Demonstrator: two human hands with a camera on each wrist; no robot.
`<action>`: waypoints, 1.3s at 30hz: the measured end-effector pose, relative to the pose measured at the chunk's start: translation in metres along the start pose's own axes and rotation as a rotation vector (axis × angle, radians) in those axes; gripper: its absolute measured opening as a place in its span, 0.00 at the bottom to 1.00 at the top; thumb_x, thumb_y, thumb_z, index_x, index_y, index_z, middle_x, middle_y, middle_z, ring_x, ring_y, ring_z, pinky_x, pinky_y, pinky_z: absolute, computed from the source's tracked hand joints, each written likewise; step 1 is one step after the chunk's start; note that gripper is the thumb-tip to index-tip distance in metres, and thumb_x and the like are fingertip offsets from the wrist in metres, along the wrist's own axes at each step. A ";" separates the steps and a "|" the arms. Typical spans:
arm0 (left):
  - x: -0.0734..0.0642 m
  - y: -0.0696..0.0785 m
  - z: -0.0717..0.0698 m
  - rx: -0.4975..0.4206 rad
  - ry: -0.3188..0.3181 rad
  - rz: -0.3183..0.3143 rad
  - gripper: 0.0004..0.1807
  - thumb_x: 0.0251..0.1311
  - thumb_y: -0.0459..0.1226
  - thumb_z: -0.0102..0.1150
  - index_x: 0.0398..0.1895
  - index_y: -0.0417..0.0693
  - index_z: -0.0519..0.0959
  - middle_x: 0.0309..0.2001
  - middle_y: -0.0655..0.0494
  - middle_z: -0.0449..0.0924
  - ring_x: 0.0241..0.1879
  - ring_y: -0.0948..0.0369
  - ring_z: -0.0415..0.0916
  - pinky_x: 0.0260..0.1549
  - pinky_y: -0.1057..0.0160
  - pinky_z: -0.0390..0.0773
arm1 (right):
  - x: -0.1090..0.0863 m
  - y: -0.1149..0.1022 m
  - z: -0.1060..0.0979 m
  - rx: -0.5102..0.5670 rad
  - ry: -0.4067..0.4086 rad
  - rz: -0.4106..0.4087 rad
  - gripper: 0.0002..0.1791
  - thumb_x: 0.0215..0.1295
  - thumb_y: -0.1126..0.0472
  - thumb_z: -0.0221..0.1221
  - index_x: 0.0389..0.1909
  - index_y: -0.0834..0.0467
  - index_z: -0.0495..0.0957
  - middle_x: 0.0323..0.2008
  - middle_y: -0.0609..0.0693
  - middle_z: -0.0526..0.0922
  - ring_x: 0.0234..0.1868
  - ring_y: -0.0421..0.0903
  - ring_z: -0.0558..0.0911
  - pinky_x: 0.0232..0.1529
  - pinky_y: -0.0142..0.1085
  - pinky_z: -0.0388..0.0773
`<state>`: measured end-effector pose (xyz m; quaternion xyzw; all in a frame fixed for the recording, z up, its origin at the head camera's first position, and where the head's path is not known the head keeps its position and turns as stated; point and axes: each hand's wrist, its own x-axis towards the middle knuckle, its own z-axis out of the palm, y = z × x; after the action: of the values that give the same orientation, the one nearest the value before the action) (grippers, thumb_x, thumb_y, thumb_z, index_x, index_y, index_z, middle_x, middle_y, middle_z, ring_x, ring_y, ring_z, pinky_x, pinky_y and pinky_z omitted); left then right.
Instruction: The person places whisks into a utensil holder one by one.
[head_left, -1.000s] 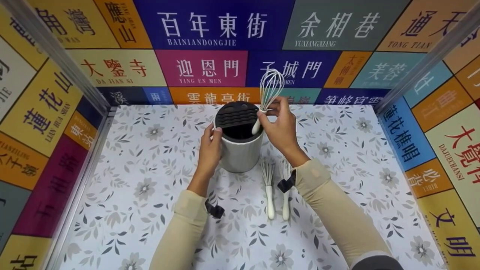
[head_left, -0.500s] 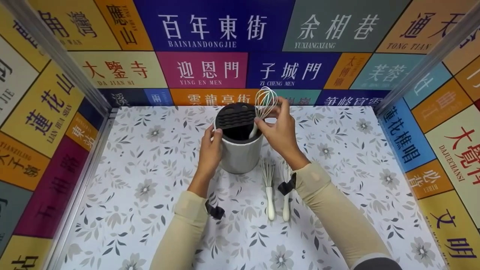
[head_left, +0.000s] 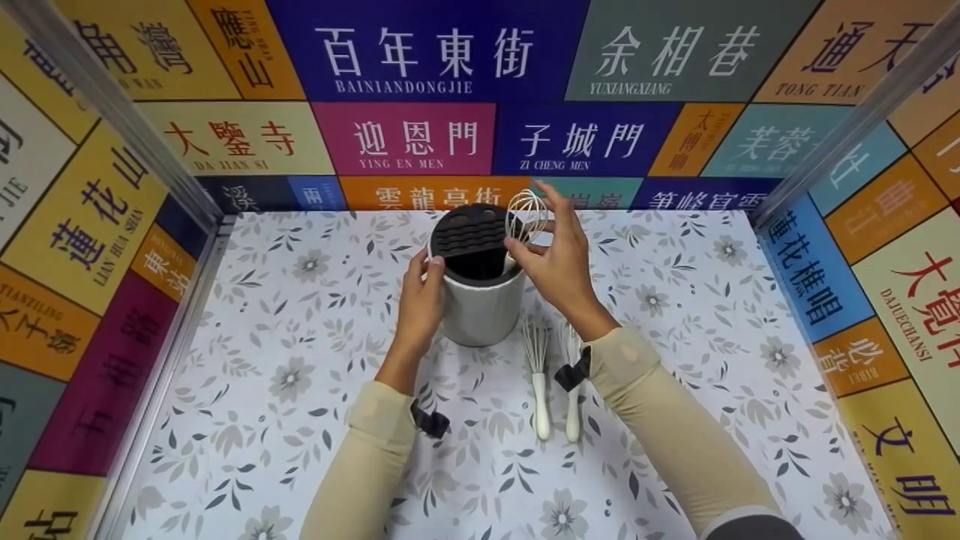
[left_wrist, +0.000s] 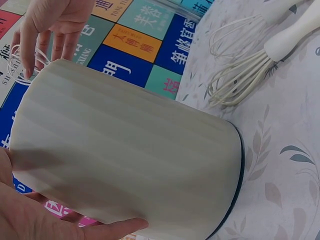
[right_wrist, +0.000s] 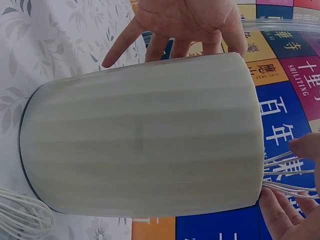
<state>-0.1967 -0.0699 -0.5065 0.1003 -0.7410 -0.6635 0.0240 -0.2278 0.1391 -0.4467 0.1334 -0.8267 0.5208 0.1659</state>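
A light utensil holder (head_left: 481,313) with a black top stands upright at the table's back middle. The top has a wavy slotted part and a dark opening in front. My left hand (head_left: 422,294) holds the holder's left side, thumb at the rim. My right hand (head_left: 561,259), at the right rim, pinches the wires of a white whisk (head_left: 527,211). The whisk's handle reaches down into the dark opening, its lower end hidden, and its wire loops stick up above the rim. In the right wrist view, the wires (right_wrist: 287,187) pass between thumb and fingers.
Two more white whisks, a left one (head_left: 540,405) and a right one (head_left: 573,414), lie side by side in front of the holder, wires toward the back. Panels with printed characters (head_left: 405,139) enclose the floral-patterned table (head_left: 300,450) at the back and sides.
My right hand has lowered the whisk, handle first, into the holder's opening, and its fingers have shifted up to the wires. My left hand has kept its place on the holder.
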 end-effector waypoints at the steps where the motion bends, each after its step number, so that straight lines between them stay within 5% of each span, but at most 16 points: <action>1: 0.000 0.000 0.000 0.001 0.002 0.000 0.31 0.78 0.53 0.44 0.77 0.51 0.64 0.71 0.43 0.66 0.71 0.50 0.65 0.71 0.49 0.66 | 0.000 0.000 0.000 -0.010 -0.002 -0.012 0.43 0.61 0.56 0.72 0.75 0.42 0.63 0.66 0.53 0.71 0.54 0.54 0.81 0.44 0.39 0.87; 6: 0.000 0.000 0.000 0.010 0.003 0.014 0.31 0.78 0.52 0.44 0.77 0.50 0.63 0.72 0.44 0.66 0.72 0.51 0.65 0.71 0.50 0.65 | 0.001 0.000 0.002 -0.035 -0.012 -0.037 0.36 0.59 0.59 0.73 0.69 0.49 0.72 0.61 0.55 0.73 0.55 0.58 0.80 0.43 0.41 0.87; 19: 0.001 -0.001 0.000 0.002 -0.004 0.045 0.30 0.79 0.51 0.43 0.77 0.47 0.64 0.71 0.44 0.69 0.70 0.51 0.66 0.71 0.50 0.65 | -0.004 0.001 0.004 -0.063 -0.028 -0.020 0.36 0.55 0.60 0.76 0.65 0.54 0.74 0.61 0.53 0.73 0.54 0.55 0.79 0.46 0.41 0.87; 39: -0.001 0.000 0.000 0.028 0.006 0.009 0.32 0.78 0.54 0.42 0.78 0.50 0.62 0.72 0.43 0.66 0.71 0.50 0.65 0.71 0.49 0.65 | -0.006 0.003 0.006 -0.090 -0.054 -0.024 0.36 0.53 0.58 0.77 0.64 0.53 0.74 0.59 0.52 0.73 0.51 0.49 0.80 0.48 0.40 0.86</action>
<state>-0.1954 -0.0694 -0.5069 0.0996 -0.7504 -0.6528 0.0277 -0.2242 0.1353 -0.4541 0.1496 -0.8519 0.4772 0.1554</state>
